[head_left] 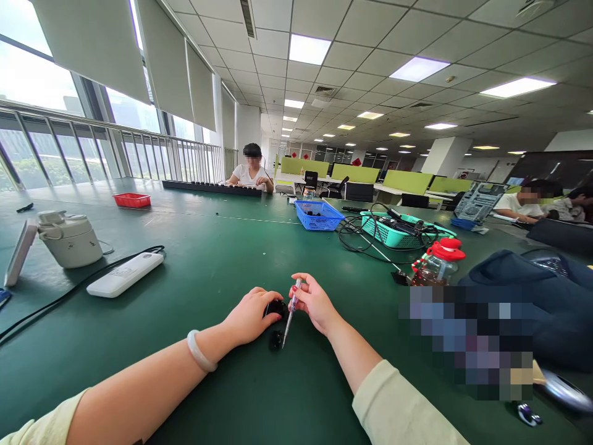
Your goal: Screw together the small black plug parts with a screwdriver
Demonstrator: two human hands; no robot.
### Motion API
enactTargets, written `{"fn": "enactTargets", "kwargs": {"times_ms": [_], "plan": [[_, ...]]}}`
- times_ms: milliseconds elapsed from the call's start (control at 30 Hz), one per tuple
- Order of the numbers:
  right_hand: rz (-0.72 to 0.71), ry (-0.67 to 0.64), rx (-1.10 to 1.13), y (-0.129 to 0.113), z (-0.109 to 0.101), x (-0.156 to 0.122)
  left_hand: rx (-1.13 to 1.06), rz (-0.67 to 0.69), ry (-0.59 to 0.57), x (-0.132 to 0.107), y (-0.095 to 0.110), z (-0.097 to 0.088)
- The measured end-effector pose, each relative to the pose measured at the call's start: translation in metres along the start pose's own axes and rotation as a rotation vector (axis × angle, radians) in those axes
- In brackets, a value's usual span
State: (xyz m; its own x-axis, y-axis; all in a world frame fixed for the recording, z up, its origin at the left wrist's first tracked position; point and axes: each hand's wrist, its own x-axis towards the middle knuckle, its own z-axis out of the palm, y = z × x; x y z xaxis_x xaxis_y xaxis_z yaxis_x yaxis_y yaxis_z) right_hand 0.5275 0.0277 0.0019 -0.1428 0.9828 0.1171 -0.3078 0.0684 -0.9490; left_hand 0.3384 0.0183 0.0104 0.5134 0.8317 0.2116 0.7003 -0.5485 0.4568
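Right hand [311, 303] pinching a screwdriver [292, 308], tip down beside a small black piece [276, 340].
The shaft slants nearward and slightly left; whether the tip touches is unclear. The left hand [252, 316], curled around a black part [276, 308], is nearer the piece, which lies on the green surface [208, 266].

An open-plan office: lime-green partitions [303, 167] divide rows of white desks [405, 194], with black chairs [359, 192] beside them. Overhead runs a tiled ceiling [319, 15] with flat, lit panels [309, 49] and air vents [325, 91]; along 1 side, roller blinds [92, 49] hang over tall windows [37, 74], in front of which stands a metal railing [204, 162].
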Motion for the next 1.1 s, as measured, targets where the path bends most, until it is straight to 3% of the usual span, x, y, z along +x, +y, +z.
{"fn": "enactTargets", "kwargs": {"times_ms": [300, 567, 867, 1100], "plan": [[-0.415, 0.320, -0.004, -0.012, -0.007, 0.004, -0.017, 0.019, -0.010, -0.004, 0.004, -0.003], [-0.568, 0.125, -0.381, -0.011, 0.010, -0.014, -0.012, 0.003, -0.008, -0.002, 0.001, -0.001], [-0.543, 0.002, -0.587, -0.010, 0.009, -0.011, 0.007, 0.014, -0.012, -0.003, 0.001, -0.002], [-0.584, 0.119, -0.677, -0.009, 0.007, -0.012, 0.020, -0.003, -0.012, -0.002, 0.002, -0.003]]}}
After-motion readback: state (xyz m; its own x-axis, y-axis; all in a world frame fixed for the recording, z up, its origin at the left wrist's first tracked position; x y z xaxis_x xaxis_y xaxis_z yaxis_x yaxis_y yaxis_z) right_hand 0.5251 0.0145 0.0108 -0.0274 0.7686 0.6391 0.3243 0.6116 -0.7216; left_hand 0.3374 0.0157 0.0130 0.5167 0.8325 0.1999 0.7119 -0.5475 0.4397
